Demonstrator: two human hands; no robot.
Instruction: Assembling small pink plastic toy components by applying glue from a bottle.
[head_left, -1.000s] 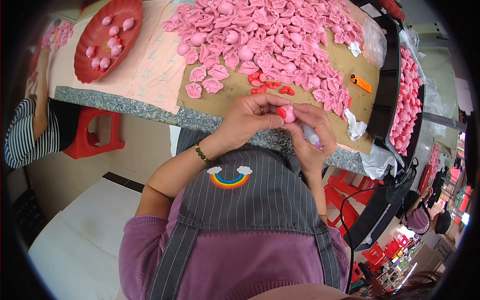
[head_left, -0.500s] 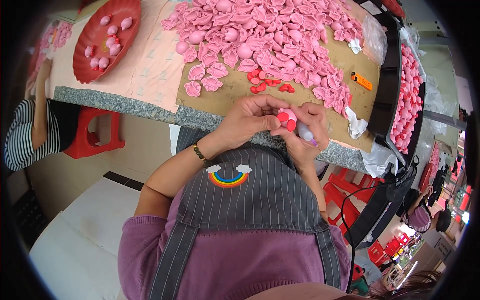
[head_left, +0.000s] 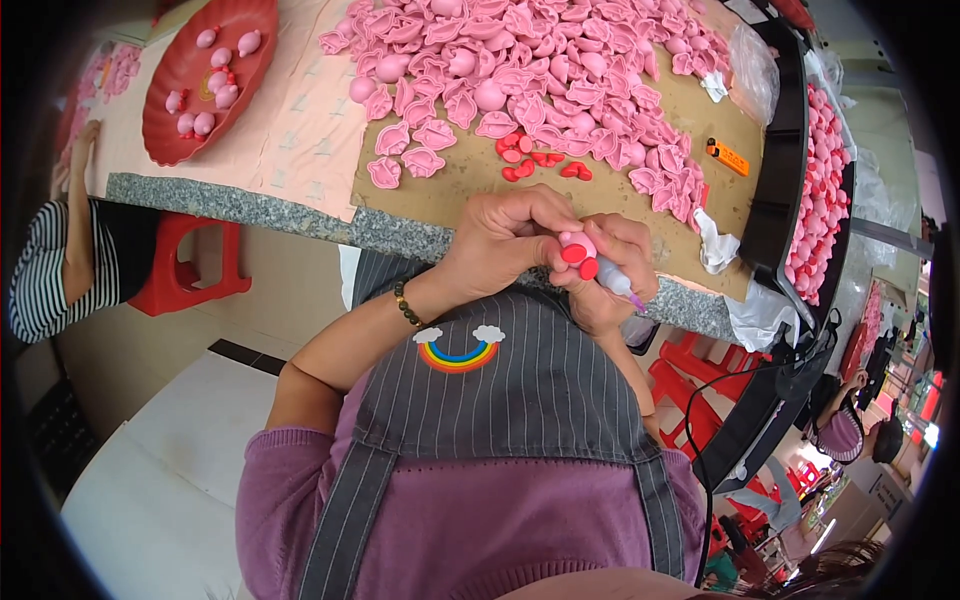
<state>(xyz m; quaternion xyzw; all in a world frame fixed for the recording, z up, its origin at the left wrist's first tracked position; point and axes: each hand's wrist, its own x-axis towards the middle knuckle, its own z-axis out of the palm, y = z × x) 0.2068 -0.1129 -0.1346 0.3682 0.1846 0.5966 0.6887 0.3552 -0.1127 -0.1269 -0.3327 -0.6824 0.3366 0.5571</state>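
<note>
Close to the table's front edge, a small pink figure (head_left: 571, 240) with two red oval feet (head_left: 580, 260) is held between my hands. My left hand (head_left: 507, 238) pinches it from the left with thumb and forefinger. Thumb and fingers of my right hand (head_left: 622, 248) press on its other side. That same hand also keeps a small translucent squeeze bottle (head_left: 612, 280) with a purple tip in its palm, the tip pointing down and toward me. Just beyond my hands lie several loose red feet pieces (head_left: 520, 158) on the brown board (head_left: 440, 190).
A large heap of pink hollow pieces (head_left: 540, 80) covers the far table. At the left stands a red scalloped tray (head_left: 170, 135) with pink figures. An orange cutter (head_left: 727, 157), crumpled tissue (head_left: 715, 243) and a black bin (head_left: 765, 190) are at the right. Another person's arm (head_left: 80, 170) shows far left.
The pink figure has turned slightly in my fingers, its red feet now facing me more. The bottle has tilted a little and shows more. My left wrist has shifted slightly.
</note>
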